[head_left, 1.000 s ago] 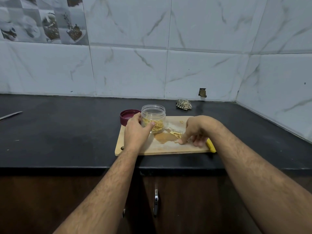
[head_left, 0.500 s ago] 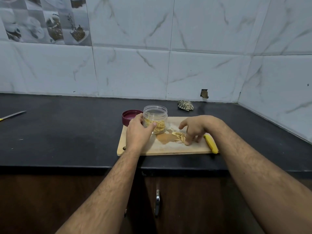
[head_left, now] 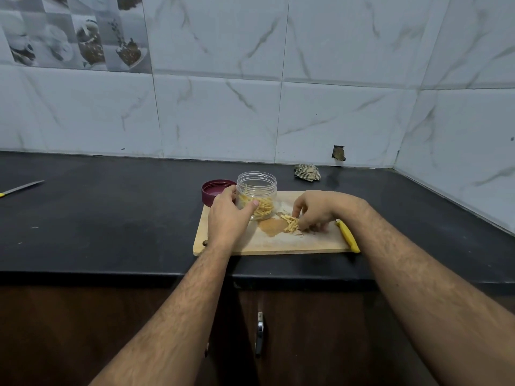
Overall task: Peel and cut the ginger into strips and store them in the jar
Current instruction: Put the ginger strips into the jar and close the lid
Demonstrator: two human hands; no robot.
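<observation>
A: Ginger strips: where do they lie?
B: On the cutting board (head_left: 278, 245), largest item on the counter (head_left: 111, 218). Some fill the open jar (head_left: 256, 195), which the left hand (head_left: 227, 215) grips; a small pile (head_left: 289, 224) sits beside it.
A: And the right hand (head_left: 317, 211)?
B: Fingers curled, pinching at that pile. A maroon lid (head_left: 216, 190) stands behind; a yellow-handled knife (head_left: 347, 236) touches the board's right edge.
</observation>
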